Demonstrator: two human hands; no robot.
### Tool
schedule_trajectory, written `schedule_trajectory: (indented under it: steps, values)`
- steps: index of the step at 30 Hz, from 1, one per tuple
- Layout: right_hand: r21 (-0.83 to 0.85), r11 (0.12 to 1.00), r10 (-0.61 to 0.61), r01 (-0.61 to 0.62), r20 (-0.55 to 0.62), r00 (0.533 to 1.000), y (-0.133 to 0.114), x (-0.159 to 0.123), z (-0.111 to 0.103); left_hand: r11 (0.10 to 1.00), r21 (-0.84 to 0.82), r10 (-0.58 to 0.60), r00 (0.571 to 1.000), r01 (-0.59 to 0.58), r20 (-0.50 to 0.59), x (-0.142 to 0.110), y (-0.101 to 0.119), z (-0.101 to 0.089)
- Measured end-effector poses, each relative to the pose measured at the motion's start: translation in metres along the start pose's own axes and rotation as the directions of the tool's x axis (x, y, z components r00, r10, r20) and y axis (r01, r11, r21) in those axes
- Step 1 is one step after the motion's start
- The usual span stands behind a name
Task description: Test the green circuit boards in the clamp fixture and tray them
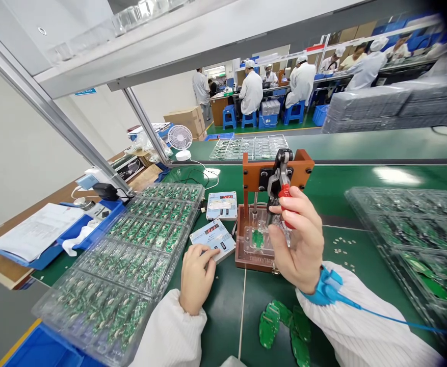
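Farthest to the left of the clamp fixture (259,259), white papers (35,232) lie beside a blue bin (108,221). Nearer the fixture, but still on its left, a large clear tray (131,260) filled with small green circuit boards slants across the desk (227,306). A white fan (180,137) stands behind and to the left of the fixture. Just left of the fixture are two pale blue meters with red digits, the rear meter (211,214) and the front meter (223,239). The left hand (196,278) is palm down with its fingers loosely bent and somewhat spread; it grips nothing, and its fingertips rest on the front meter, near the black switches. Behind the fixture and a little to its left, another clear tray (250,147) holds more boards. The fixture has an orange bracket (252,171) above a brown base, and one small green board (258,239) sits low inside it. At the fixture's right side, the right hand (299,237) is closed around the red handle (285,191), its thumb held apart from the curled fingers; a blue wrist strap (324,285) circles the wrist. In front of the fixture lie several loose green boards (269,326), some overlapping. To the fixture's right are small pale pieces (344,247), scattered, and beyond them stacked clear trays (379,219) with green boards inside.
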State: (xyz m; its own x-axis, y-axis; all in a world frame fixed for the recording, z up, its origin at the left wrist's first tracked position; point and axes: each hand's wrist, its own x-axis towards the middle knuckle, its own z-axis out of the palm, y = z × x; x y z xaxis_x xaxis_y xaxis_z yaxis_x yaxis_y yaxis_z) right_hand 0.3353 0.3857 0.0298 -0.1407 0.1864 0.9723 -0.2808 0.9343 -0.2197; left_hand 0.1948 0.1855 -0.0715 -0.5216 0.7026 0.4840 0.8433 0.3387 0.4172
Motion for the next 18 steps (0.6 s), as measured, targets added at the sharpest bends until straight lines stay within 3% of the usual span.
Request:
schedule_trajectory:
  steps: [5, 8, 11, 13, 15, 18]
  values:
    - [-0.240, 0.939, -0.240, 0.246, 0.054, 0.969, 0.004, 0.033, -0.017, 0.993, -0.105, 0.044, 0.996, -0.052, -0.077, 0.006, 0.015, -0.003]
    - [-0.247, 0.930, -0.261, 0.271, 0.071, 0.963, -0.003, 0.074, -0.024, 0.969, -0.227, 0.085, 0.995, -0.095, -0.055, 0.016, 0.029, -0.004]
    - [-0.080, 0.994, -0.075, 0.079, 0.053, 0.996, -0.001, 0.125, -0.019, 0.943, -0.324, 0.095, 0.995, -0.079, 0.033, 0.031, 0.043, -0.003]
    - [0.033, 0.988, 0.146, -0.149, 0.082, 0.986, 0.014, 0.156, -0.012, 0.939, -0.341, 0.086, 0.989, -0.039, 0.122, 0.042, 0.052, -0.001]
    - [0.091, 0.925, 0.350, -0.368, 0.167, 0.922, 0.038, 0.177, -0.003, 0.943, -0.330, 0.102, 0.977, -0.034, 0.189, 0.053, 0.059, 0.004]
    - [0.043, 0.764, 0.593, -0.644, 0.346, 0.727, 0.072, 0.186, 0.007, 0.952, -0.294, 0.157, 0.955, -0.079, 0.251, 0.069, 0.066, 0.012]
